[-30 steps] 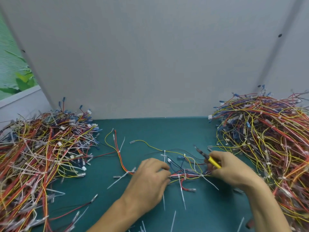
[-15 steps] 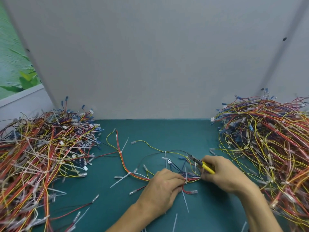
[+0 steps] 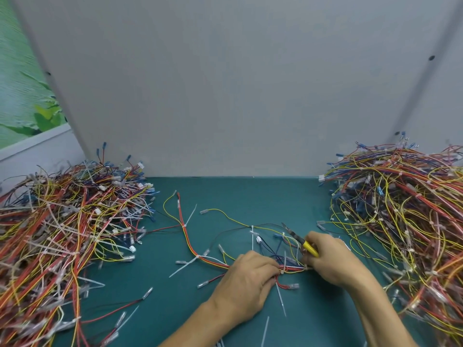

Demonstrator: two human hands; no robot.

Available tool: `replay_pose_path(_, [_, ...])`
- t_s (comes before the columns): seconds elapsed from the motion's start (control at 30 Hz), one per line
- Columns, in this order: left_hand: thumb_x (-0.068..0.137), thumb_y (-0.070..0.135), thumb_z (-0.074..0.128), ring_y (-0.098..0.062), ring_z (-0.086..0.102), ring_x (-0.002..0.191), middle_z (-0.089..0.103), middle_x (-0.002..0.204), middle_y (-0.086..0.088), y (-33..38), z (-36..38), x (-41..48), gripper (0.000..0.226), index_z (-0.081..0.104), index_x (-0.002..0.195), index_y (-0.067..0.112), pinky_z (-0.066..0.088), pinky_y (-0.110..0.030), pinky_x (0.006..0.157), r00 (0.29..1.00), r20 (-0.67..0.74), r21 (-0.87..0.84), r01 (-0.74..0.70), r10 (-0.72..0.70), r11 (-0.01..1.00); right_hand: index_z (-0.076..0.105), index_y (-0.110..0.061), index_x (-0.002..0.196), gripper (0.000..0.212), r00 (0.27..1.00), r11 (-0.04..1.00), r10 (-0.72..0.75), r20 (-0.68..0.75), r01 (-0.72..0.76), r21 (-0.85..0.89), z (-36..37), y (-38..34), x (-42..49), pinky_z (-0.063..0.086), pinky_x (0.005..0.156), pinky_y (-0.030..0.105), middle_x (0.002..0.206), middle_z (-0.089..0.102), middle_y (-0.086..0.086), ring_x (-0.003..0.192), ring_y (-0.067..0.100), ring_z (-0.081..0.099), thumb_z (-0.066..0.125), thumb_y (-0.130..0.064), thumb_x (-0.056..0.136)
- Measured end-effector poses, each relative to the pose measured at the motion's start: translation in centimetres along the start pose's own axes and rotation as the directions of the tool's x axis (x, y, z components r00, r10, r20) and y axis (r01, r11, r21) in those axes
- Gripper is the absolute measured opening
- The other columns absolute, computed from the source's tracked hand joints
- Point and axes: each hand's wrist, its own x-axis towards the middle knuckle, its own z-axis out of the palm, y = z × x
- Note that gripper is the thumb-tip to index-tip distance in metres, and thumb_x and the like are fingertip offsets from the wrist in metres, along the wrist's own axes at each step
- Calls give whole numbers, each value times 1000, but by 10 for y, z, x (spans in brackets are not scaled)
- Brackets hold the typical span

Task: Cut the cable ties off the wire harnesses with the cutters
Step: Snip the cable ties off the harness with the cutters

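One wire harness [image 3: 190,246] of red, yellow and black wires lies spread on the green mat [image 3: 250,194], with white cable ties [image 3: 186,264] along it. My left hand [image 3: 248,279] grips the harness bundle just left of my right hand. My right hand [image 3: 328,259] holds the yellow-handled cutters [image 3: 299,240], whose tips point up and left above the wires, and its fingertips also pinch the bundle. The tie at the pinched spot is hidden by my fingers.
A big heap of harnesses [image 3: 62,234] fills the left side, another heap [image 3: 406,221] the right. Loose cut ties [image 3: 281,299] lie on the mat near my wrists. A grey wall [image 3: 225,96] stands right behind the mat.
My left hand slid right along the harness until it met my right hand. The cutters stayed in my right hand, tips still up and left.
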Motion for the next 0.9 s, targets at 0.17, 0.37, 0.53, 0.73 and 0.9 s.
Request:
replay_pose_path(0.17, [90,21,59,-20,60,99,67,109,6,2,-3,0,19,70,103,14,47,-33,87,999,52,54,11,-13,998,57,-20,78,14,998,994,-43,51,37,107,-9,4,-4,42,64,27,73,62,-2,70,13,55,71,-18,77])
replay_pose_path(0.37, [74,5,65,-22,56,74,63,81,-1,37,0,14,10,61,68,12,45,-29,70,969,-27,266,-231,246,936,61,-18,77,8,999,982,-36,11,33,186,-10,6,-3,48,73,34,73,67,2,75,19,61,68,-14,79])
replay_pose_path(0.53, [79,4,60,-24,48,61,54,68,-5,67,17,20,16,58,65,12,38,-32,57,917,-161,340,-296,366,892,60,-15,78,9,999,970,-36,16,30,243,-10,5,-4,50,76,41,75,67,5,78,26,63,69,-15,80])
replay_pose_path(0.73, [68,18,66,-22,56,72,59,81,-3,67,33,18,14,66,81,13,46,-28,67,996,-2,318,-82,87,944,60,-10,82,12,1000,964,-25,18,20,264,-10,4,-5,48,76,40,79,66,10,77,28,60,70,-16,82])
replay_pose_path(0.9, [74,36,65,-19,59,97,62,105,2,49,35,29,41,64,109,15,47,-26,92,992,58,221,97,-112,971,57,-13,75,15,999,959,-26,18,20,284,-10,5,-4,46,71,34,66,58,-1,66,13,52,69,-15,83])
